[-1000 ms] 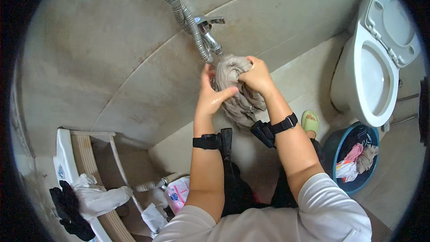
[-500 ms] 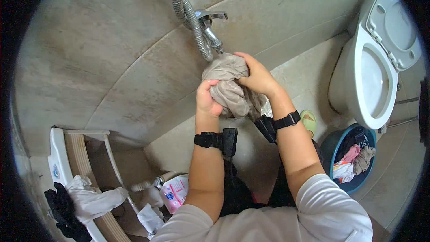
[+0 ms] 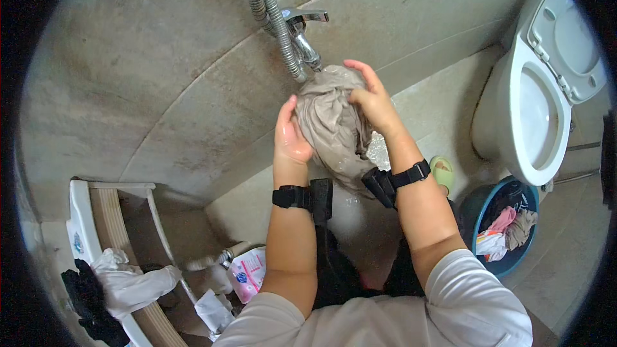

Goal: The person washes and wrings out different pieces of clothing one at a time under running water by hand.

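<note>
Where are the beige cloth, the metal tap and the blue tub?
Beige cloth point(image 3: 329, 119), head view: its bunched middle.
Metal tap point(image 3: 305, 45), head view: its spout.
Blue tub point(image 3: 515, 262), head view: its wall near the rim.

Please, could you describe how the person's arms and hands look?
The left hand and right hand wear no gloves. Each forearm has a black strap carrying a dark, boxy block. The sleeves are short and white.

The cloth point(image 3: 331, 115) is below the tap point(image 3: 306, 45), left of the toilet point(image 3: 498, 106).
</note>
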`<state>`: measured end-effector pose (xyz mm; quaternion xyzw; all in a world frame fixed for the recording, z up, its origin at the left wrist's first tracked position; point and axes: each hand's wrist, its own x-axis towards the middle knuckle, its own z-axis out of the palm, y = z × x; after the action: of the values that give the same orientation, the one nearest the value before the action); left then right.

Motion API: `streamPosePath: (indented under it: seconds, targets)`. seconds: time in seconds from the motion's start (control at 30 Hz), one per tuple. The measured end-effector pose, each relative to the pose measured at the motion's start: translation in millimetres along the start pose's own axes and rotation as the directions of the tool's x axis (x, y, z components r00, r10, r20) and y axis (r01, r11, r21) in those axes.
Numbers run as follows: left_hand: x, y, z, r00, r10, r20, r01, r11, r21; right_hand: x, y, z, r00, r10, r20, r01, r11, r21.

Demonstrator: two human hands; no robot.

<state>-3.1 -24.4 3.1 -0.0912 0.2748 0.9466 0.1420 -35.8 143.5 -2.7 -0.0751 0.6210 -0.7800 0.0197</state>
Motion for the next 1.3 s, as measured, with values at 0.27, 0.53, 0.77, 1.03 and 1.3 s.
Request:
streamPosePath:
  seconds: [0.27, 0.53, 0.77, 1.03, 1.3]
  targets:
    - [12, -15, -3, 0.99, 0.119, -0.08, -0.126, 0.987, -0.097, -39, -38, 61, 0.993, -0.111, 0.032, 0.094, 0.615, -0.783]
    - [26, -37, -15, 0.971, 0.219, -0.094, -0.21, 0.973, 0.091, -27, -26, 61, 0.973, -0.18, -0.142, 0.004, 0.635, -0.772]
    - [17, -38, 7, 0.947, 0.262, -0.185, -0.187, 0.92, 0.344, -7, -7, 27, 0.97, 0.104, -0.218, -0.209, 0.816, -0.539]
    - [-5, -23, 15, 0.963, 0.257, -0.08, -0.104, 0.629, 0.77, 5, 9, 3, 0.98, 0.132, -0.145, -0.178, 0.913, -0.367]
    - [-7, -11, 11, 0.946, 0.238, 0.219, -0.295, 0.356, 0.887, 1, -24, 23, 0.999, 0.011, -0.033, -0.021, 0.945, -0.326]
